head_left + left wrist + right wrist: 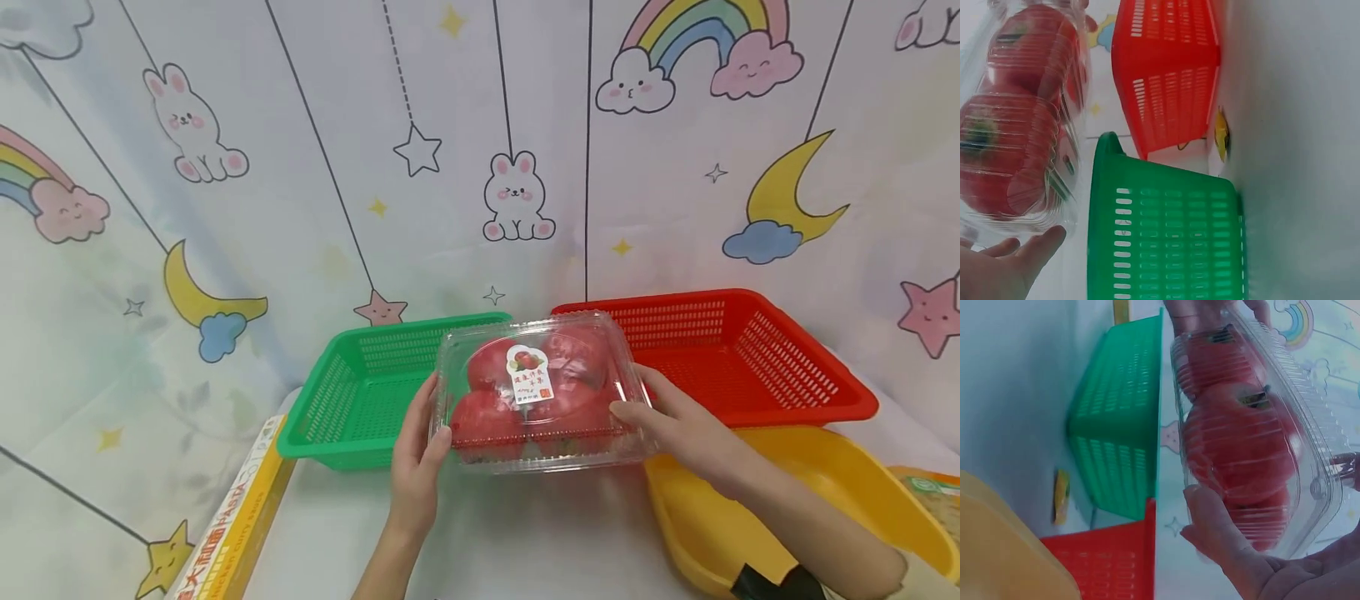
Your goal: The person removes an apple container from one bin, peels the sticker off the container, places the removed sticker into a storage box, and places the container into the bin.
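Observation:
Both hands hold up a clear plastic clamshell box [555,460] with several red apples [487,423] inside. A white label [529,377] with a fruit picture is stuck on its lid. My left hand [415,473] grips the box's left end, thumb on the near side. At the other end my right hand [678,429] grips it, with the thumb over the front. The box is tilted, its lid facing me, in front of the green basket [307,433] and the red basket [813,408]. Both wrist views show the box raised above the tabletop, apples visible through its ribbed side.
A yellow basin [757,458] stands at the right under my right forearm. By its far side lies a printed packet [933,500]. A pasta box [232,525] lies along the left. A small yellow item [1221,134] sits beyond the baskets. Behind hangs a patterned cloth [450,217].

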The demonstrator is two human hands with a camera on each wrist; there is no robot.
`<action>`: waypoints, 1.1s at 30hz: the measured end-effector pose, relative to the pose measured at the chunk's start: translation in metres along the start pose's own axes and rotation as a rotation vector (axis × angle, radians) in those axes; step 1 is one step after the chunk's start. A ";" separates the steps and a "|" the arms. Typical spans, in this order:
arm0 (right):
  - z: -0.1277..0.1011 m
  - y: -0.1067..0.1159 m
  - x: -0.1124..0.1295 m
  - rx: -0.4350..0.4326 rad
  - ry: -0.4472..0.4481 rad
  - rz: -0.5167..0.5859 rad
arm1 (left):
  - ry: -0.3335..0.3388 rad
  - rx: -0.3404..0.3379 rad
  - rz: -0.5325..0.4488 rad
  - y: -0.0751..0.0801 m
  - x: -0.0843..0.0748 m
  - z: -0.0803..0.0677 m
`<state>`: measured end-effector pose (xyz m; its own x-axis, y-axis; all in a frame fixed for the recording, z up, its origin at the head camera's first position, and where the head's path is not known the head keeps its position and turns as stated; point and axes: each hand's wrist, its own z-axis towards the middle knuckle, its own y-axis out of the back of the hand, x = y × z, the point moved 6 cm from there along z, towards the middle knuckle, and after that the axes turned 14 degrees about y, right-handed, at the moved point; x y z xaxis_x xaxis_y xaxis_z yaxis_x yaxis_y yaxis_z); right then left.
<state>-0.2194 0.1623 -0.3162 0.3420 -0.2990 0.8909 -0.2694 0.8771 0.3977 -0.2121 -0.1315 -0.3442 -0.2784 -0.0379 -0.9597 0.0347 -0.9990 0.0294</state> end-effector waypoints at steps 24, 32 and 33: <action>-0.082 -0.054 -0.029 0.171 -0.268 0.417 | 0.327 0.183 -0.164 0.036 0.036 -0.100; -0.095 -0.070 -0.053 0.252 -0.176 0.626 | 0.451 0.343 -0.152 0.035 0.065 -0.107; -0.095 -0.070 -0.057 0.253 -0.154 0.608 | 0.478 0.341 -0.146 0.034 0.068 -0.106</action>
<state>-0.1347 0.1531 -0.4153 -0.0645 0.1534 0.9861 -0.5824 0.7966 -0.1620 -0.1279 -0.1651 -0.4386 0.2076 0.0363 -0.9775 -0.3035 -0.9476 -0.0996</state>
